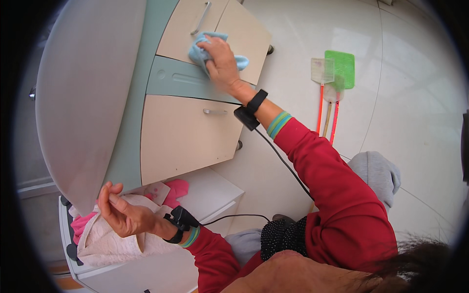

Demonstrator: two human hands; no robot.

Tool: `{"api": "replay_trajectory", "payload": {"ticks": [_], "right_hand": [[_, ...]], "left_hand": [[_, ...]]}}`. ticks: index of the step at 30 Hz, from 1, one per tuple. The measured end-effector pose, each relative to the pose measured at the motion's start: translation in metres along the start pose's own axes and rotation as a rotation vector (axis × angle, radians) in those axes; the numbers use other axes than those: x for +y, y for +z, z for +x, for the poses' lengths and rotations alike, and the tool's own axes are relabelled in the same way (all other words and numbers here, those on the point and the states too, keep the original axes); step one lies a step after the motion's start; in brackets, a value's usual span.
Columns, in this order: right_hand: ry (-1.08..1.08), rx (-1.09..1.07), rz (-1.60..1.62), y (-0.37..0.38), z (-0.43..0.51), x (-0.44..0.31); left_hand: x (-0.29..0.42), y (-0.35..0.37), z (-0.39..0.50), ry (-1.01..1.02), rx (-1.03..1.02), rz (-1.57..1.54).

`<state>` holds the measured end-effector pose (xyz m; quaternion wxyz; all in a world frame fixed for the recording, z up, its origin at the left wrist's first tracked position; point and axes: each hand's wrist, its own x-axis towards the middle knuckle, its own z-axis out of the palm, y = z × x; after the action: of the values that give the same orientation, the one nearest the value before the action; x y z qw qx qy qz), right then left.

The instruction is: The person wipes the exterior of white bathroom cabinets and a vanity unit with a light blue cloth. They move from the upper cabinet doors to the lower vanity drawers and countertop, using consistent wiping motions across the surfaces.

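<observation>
My right hand (221, 64) grips a crumpled light blue cloth (199, 51). It presses the cloth against the front of a cabinet, where a beige door (183, 34) meets the pale green panel (172, 77). Palm up and empty, my left hand (128, 214) has loosely bent fingers. Those fingers are close to the lower tip of a large white curved top (91, 84); whether they touch it cannot be told. Another beige door (183, 135) with a small metal handle (215, 111) fills the lower cabinet front.
Pink and cream fabric (113, 234) lies on a white low unit (216, 186) beside the cabinet. Several fly swatters (340, 69) stand over the tiled floor (403, 121) at right. Black cables (285, 157) run from the wrist devices. Short dark feet (239, 145) support the cabinet.
</observation>
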<state>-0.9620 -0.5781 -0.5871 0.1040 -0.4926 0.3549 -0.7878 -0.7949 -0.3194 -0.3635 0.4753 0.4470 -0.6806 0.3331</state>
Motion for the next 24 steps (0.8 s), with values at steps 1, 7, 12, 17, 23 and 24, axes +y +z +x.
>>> {"api": "replay_trajectory", "payload": {"ticks": [1, 7, 12, 17, 23, 24], "right_hand": [[-0.01, 0.001, -0.006, -0.001, 0.003, 0.004], [0.115, 0.091, 0.067, 0.013, 0.015, -0.007], [0.153, 0.059, 0.112, 0.035, -0.019, -0.053], [0.238, 0.062, 0.189, 0.029, -0.032, -0.049], [0.279, 0.017, 0.137, 0.018, -0.072, -0.035], [0.28, 0.007, 0.136, 0.016, -0.078, -0.033]], "left_hand": [[0.0, -0.001, 0.0, 0.004, -0.003, 0.011], [-0.001, -0.009, 0.0, 0.0, 0.0, 0.026], [-0.002, -0.002, -0.006, -0.037, -0.049, -0.019], [-0.003, 0.003, -0.007, -0.036, -0.073, -0.002], [-0.006, 0.008, -0.007, 0.005, -0.084, 0.005], [-0.006, 0.008, -0.007, 0.008, -0.09, 0.011]]}}
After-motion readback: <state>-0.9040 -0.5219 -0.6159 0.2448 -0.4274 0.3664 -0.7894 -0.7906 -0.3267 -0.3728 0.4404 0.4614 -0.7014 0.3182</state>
